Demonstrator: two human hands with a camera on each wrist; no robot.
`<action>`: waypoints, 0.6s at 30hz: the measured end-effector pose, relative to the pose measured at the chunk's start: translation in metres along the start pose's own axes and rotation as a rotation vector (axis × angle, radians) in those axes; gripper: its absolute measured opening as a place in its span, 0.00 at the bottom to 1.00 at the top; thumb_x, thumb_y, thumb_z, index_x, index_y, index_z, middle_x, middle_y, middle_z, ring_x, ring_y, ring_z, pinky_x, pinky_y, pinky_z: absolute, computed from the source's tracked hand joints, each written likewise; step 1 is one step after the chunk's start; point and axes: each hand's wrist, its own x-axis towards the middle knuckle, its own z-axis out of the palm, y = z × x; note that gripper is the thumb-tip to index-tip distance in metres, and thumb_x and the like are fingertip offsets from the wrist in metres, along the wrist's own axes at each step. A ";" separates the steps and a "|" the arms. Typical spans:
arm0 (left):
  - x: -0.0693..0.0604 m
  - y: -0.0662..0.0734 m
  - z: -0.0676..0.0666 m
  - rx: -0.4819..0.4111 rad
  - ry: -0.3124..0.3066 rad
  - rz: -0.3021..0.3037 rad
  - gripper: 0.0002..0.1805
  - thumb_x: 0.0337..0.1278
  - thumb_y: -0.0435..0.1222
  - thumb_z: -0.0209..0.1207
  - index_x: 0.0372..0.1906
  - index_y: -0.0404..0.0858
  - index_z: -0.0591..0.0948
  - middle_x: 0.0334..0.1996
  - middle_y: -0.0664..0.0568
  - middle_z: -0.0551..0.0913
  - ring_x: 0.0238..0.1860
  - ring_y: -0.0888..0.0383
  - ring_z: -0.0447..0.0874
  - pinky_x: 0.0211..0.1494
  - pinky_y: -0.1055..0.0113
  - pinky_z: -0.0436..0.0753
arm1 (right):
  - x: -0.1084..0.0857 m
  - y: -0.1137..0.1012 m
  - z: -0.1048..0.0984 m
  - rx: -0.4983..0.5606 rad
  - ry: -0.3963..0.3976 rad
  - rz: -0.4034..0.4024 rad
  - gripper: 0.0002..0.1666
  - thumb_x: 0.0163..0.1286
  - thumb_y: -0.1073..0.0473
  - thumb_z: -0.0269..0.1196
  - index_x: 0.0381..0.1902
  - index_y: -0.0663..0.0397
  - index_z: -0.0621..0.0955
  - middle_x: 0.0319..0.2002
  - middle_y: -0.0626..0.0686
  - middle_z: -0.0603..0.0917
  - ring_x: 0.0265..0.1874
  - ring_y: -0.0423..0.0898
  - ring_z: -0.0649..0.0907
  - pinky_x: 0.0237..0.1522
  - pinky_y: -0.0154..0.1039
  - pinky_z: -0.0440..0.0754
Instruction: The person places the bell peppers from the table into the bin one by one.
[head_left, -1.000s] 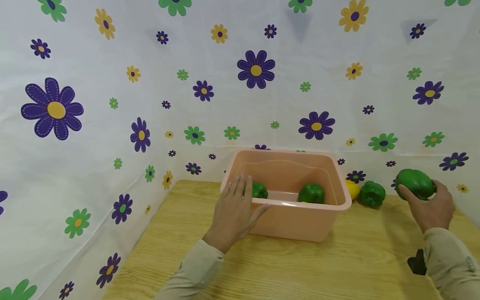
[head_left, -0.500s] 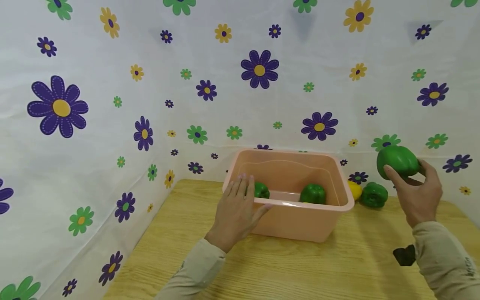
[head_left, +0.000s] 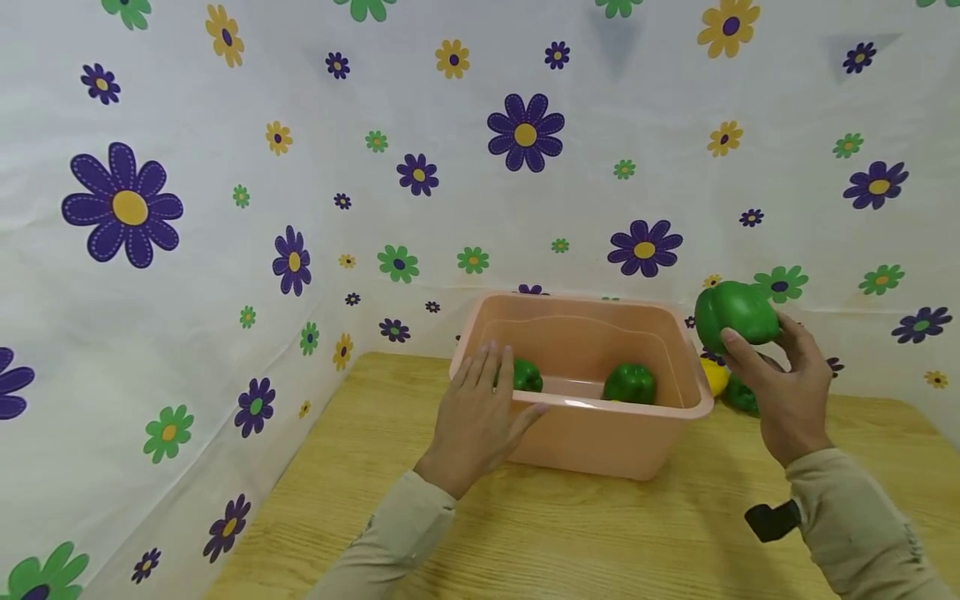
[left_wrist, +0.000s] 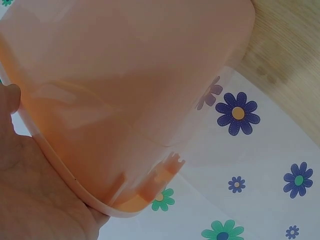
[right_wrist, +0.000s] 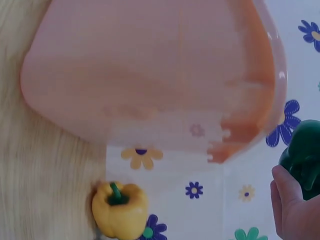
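Observation:
A pink plastic bin (head_left: 585, 437) stands on the wooden table. My left hand (head_left: 474, 421) rests on its near left rim, fingers straight over the inside; the left wrist view has this hand (left_wrist: 45, 190) against the rim. Up to the right of the bin, my right hand (head_left: 797, 400) grips a green bell pepper (head_left: 738, 312) between thumb and fingers. In the right wrist view that pepper (right_wrist: 305, 157) is cut off by the frame edge. Inside the bin lie a green bell pepper (head_left: 529, 377) at left, partly behind my fingers, and another green bell pepper (head_left: 630, 383) at right.
Right of the bin, a yellow bell pepper (head_left: 714, 379) and a green bell pepper (head_left: 741, 398) lie on the table, both partly covered. White flowered sheeting (head_left: 420, 83) rises behind and at left. A black device (head_left: 772, 522) sits at my right wrist.
My right hand has carried its green bell pepper leftward and up, towards the bin's right side. My left hand stays on the rim.

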 end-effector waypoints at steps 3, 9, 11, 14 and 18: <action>0.000 0.000 0.000 -0.002 -0.003 -0.001 0.49 0.72 0.67 0.37 0.78 0.30 0.59 0.77 0.38 0.58 0.78 0.44 0.57 0.79 0.53 0.56 | -0.006 0.003 0.005 0.038 -0.048 0.009 0.38 0.66 0.73 0.67 0.72 0.59 0.68 0.60 0.53 0.72 0.47 0.42 0.86 0.45 0.36 0.84; -0.002 0.002 0.001 -0.001 -0.011 0.001 0.50 0.72 0.67 0.37 0.78 0.30 0.58 0.77 0.38 0.58 0.78 0.44 0.57 0.79 0.53 0.56 | -0.015 0.008 0.008 0.059 -0.130 0.067 0.39 0.69 0.70 0.66 0.75 0.60 0.65 0.61 0.52 0.71 0.51 0.42 0.84 0.47 0.40 0.84; -0.002 0.002 0.001 -0.002 -0.012 0.000 0.50 0.72 0.67 0.37 0.78 0.30 0.58 0.77 0.38 0.58 0.78 0.44 0.56 0.79 0.53 0.55 | -0.016 0.009 0.008 0.066 -0.162 0.082 0.40 0.70 0.70 0.65 0.76 0.60 0.62 0.62 0.52 0.70 0.54 0.42 0.82 0.48 0.39 0.84; -0.001 0.001 0.000 0.004 -0.007 0.001 0.50 0.72 0.67 0.37 0.78 0.30 0.58 0.77 0.38 0.59 0.78 0.44 0.57 0.79 0.53 0.55 | -0.017 0.010 0.007 0.055 -0.192 0.076 0.40 0.71 0.71 0.64 0.77 0.60 0.61 0.63 0.52 0.69 0.56 0.43 0.79 0.50 0.38 0.83; -0.001 0.001 0.001 0.014 0.003 0.007 0.50 0.72 0.67 0.38 0.77 0.29 0.59 0.77 0.37 0.59 0.77 0.44 0.58 0.79 0.53 0.57 | -0.017 0.012 0.004 0.017 -0.215 0.061 0.40 0.71 0.70 0.63 0.76 0.58 0.62 0.63 0.52 0.68 0.58 0.44 0.77 0.51 0.36 0.82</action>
